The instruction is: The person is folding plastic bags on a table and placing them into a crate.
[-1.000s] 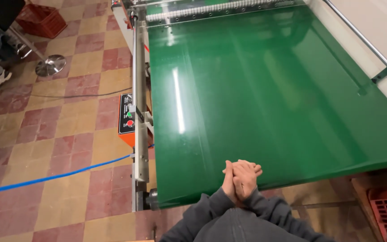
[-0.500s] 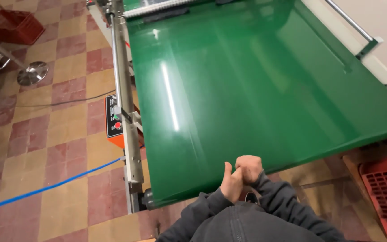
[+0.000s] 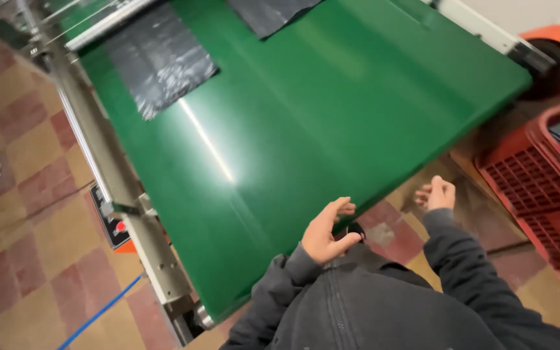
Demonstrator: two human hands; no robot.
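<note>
Hands unclasped since a second ago: left hand (image 3: 324, 231), right hand (image 3: 437, 193) apart, fingers spread, empty. Black bags (image 3: 160, 58) now at green belt (image 3: 306, 129) far end.

A glossy green conveyor belt (image 3: 306, 129) is carrying two crinkled black plastic sheets (image 3: 160, 58) at eleven and twelve o'clock, while a red lattice crate (image 3: 539, 188) is sitting at three o'clock over checkered tan-and-maroon floor tiles (image 3: 27, 214) crossed by a blue line (image 3: 98, 314).
</note>
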